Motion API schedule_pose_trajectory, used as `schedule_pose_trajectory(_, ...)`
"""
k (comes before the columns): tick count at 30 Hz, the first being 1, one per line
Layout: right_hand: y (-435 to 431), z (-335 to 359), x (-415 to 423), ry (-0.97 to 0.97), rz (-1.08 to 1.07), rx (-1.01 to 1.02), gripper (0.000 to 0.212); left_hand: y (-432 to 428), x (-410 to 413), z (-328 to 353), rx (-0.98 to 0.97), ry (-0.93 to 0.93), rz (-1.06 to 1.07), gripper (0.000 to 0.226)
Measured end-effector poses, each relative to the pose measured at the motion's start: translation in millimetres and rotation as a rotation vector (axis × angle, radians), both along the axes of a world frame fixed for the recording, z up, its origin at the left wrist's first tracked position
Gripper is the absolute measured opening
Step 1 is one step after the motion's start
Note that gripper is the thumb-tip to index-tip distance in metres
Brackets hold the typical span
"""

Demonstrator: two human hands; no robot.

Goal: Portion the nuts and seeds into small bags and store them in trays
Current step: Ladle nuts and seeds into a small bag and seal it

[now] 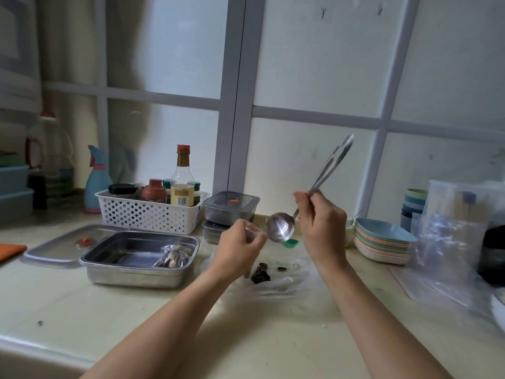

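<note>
Head view shows the right hand [321, 222] gripping a spoon [280, 228], its handle slanting toward 1 o'clock and its bowl beside the mouth of the small bag [270, 280] pinched by the left hand [237, 250], while the tray [134, 277] sits at 9 o'clock, nearer that hand.

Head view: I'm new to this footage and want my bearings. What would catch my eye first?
The metal spoon, held up mid-frame above the counter: the right hand grips its handle, and its bowl is close to the top of a clear bag pinched by the left hand. Left of them, an open steel tray holds one filled bag.
</note>
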State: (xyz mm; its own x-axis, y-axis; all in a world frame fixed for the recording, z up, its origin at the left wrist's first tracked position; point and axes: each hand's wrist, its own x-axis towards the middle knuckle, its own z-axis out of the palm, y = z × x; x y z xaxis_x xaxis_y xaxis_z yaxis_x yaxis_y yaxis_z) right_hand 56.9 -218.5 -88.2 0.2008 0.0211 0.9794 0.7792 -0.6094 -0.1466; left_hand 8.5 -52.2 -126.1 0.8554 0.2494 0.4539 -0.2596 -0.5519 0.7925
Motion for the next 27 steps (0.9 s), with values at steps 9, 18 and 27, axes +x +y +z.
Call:
schedule_pose_trajectory(9,-20,-21,20,0.537,-0.043,-0.099,0.030,12,6,-3,0.291,-0.023,0.099,0.011)
schedule_pose_trajectory(18,-3,-19,-1,0.579,0.135,-0.158,0.025,19,20,-15,0.441,0.104,0.107,0.020)
schedule_pose_trajectory(27,6,-23,-2,0.523,0.130,-0.152,0.030,21,23,-15,0.429,0.071,0.106,0.020)
